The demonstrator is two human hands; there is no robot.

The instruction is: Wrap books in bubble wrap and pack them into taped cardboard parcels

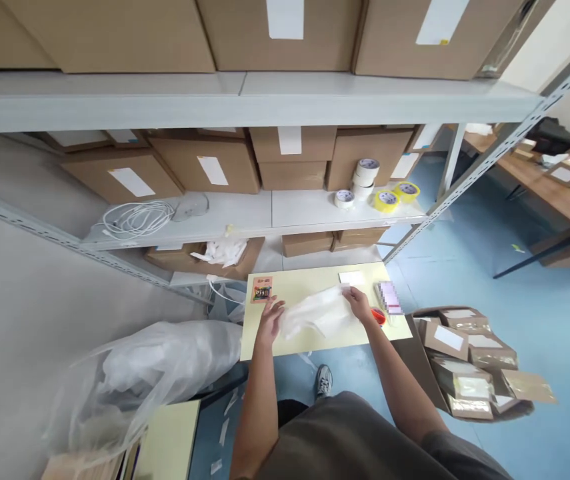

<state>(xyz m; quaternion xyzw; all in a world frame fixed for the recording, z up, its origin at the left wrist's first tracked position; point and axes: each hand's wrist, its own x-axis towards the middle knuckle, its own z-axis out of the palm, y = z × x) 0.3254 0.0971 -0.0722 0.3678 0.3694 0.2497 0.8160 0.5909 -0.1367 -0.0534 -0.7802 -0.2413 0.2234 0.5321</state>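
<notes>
A thin white sheet [322,312] lies between the two hands, above the pale yellow table [307,280], its long axis slanting from about eight o'clock at the left hand [271,321] to about two o'clock at the right hand [358,303], with twelve o'clock pointing away from the person. The right hand is closed on the sheet's far corner, pinching it between thumb and fingers, so from there the sheet stretches off toward eight o'clock. The left hand has its fingers partly spread at the opposite end, where the sheet meets the palm side; whether it grips that edge or only touches it, I cannot tell. Both hands are thus about equally close to the sheet, one at each end. A printed picture card [262,290] lies just past the left fingertips, near eleven o'clock from that hand, and the left hand is clearly the nearer one to it. From the right hand, a white card [351,277] sits near twelve o'clock, a blurred pale box [389,297] near three, and a red object [378,316] near four, beside the wrist.
</notes>
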